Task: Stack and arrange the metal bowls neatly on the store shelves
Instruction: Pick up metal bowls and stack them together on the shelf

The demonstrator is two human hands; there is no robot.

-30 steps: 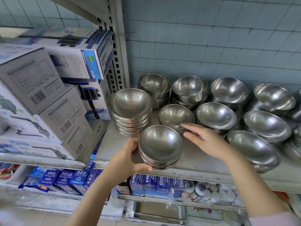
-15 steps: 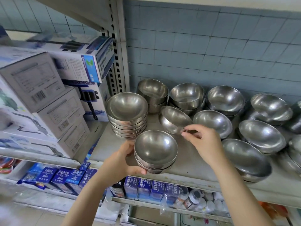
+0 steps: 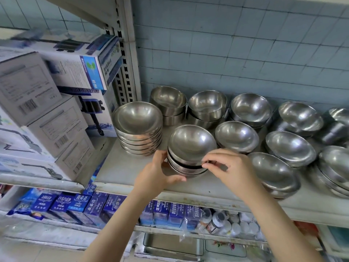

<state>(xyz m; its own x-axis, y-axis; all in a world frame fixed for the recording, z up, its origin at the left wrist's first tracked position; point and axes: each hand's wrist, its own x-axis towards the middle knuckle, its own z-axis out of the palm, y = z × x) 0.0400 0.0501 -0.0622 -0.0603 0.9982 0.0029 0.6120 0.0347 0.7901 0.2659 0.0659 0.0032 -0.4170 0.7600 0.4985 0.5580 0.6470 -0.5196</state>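
Note:
A small stack of metal bowls (image 3: 190, 144) stands near the front of the grey shelf (image 3: 120, 173). Its top bowl sits tilted on the ones below, with a dark gap on the right side. My left hand (image 3: 156, 174) cups the stack's lower left side. My right hand (image 3: 228, 168) pinches the top bowl's rim at the front right. A taller stack of bowls (image 3: 138, 127) stands just left of it. Several more bowls and short stacks (image 3: 237, 136) fill the shelf behind and to the right.
Cardboard boxes (image 3: 47, 114) are piled on the shelf to the left, past a slotted upright post (image 3: 125, 53). Blue cartons (image 3: 79, 205) and small bottles (image 3: 222, 222) line the shelf below. A tiled wall (image 3: 236, 44) backs the bowls.
My right hand has lifted a bowl from the middle row and brought it forward onto the stack held by my left hand. The camera has moved closer.

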